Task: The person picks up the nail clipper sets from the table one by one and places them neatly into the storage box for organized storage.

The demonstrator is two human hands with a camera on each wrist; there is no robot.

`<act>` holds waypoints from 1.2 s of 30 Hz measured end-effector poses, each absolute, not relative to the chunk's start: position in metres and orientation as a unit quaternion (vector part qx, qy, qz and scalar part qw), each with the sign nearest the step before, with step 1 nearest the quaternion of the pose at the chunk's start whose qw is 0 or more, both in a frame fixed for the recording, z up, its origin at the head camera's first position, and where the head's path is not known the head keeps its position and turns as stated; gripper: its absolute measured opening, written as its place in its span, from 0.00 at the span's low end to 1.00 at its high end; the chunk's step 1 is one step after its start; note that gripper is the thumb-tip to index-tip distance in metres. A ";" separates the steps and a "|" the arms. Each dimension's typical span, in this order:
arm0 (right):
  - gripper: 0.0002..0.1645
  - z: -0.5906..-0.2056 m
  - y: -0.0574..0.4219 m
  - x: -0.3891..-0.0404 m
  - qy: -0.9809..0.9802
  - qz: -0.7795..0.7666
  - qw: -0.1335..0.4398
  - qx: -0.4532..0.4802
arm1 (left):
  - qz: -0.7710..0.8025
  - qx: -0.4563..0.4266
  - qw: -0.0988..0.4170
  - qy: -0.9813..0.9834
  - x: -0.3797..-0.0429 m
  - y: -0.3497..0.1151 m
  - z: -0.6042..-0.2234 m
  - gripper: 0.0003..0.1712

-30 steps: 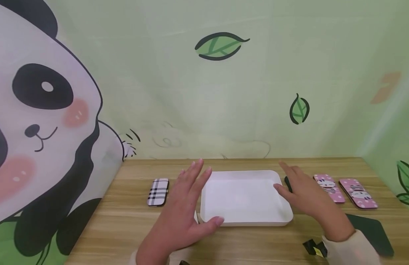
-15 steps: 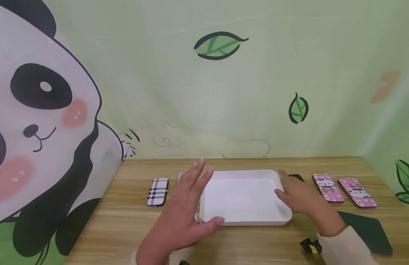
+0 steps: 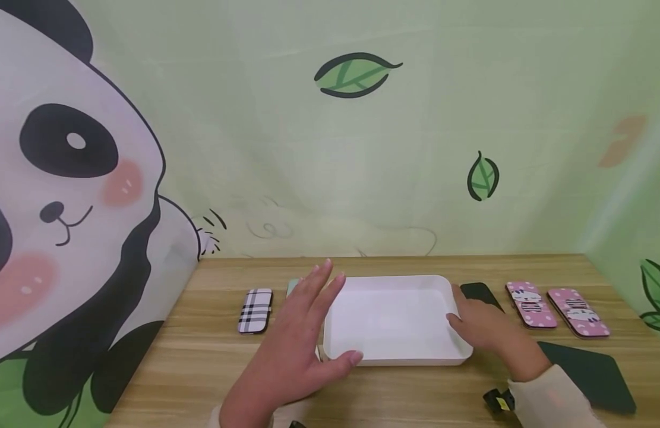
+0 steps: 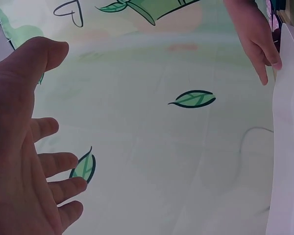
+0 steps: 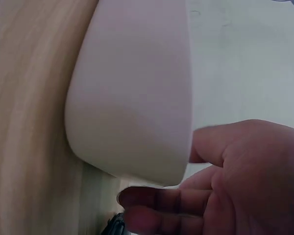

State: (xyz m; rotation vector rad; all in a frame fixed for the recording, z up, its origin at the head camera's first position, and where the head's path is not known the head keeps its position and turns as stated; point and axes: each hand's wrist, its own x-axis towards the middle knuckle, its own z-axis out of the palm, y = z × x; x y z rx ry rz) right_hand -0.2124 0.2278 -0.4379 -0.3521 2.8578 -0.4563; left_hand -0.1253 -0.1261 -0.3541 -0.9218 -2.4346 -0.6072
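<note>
A shallow white tray (image 3: pixel 396 321) lies on the wooden table. My right hand (image 3: pixel 482 324) is at its right side, the thumb over the rim and the fingers along the outer wall. In the right wrist view, the hand (image 5: pixel 245 171) grips that end of the tray (image 5: pixel 132 98), fingers bent beside the wall. My left hand (image 3: pixel 289 339) is raised near the tray's left side, fingers spread and thumb out, holding nothing. In the left wrist view the palm of this hand (image 4: pixel 24 147) shows, with the tray's white side (image 4: pixel 289 137) at the right edge.
A plaid case (image 3: pixel 255 310) lies to the left. Partly behind my left hand is a pale green item (image 3: pixel 292 285). On the right are a dark case (image 3: pixel 482 292), two pink patterned cases (image 3: pixel 531 304) (image 3: pixel 578 312) and a dark green flat piece (image 3: pixel 591 374). A printed cloth (image 3: pixel 394 148) hangs behind.
My right hand has moved down and left onto the tray's right rim, uncovering more of the dark case behind it. The left hand and the tray have hardly moved.
</note>
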 end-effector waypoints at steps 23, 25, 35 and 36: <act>0.45 -0.465 0.232 -0.218 0.964 -0.181 0.169 -0.101 | -0.227 -0.337 0.222 -0.886 -0.126 -0.128 -0.354 0.52; 0.44 -0.465 0.231 -0.217 0.964 -0.181 0.169 -0.102 | -0.227 -0.337 0.220 -0.887 -0.126 -0.128 -0.354 0.52; 0.45 -0.466 0.229 -0.217 0.966 -0.173 0.164 -0.100 | -0.225 -0.337 0.211 -0.890 -0.125 -0.127 -0.355 0.53; 0.45 -0.467 0.228 -0.218 0.966 -0.172 0.164 -0.101 | -0.226 -0.337 0.207 -0.890 -0.125 -0.127 -0.355 0.53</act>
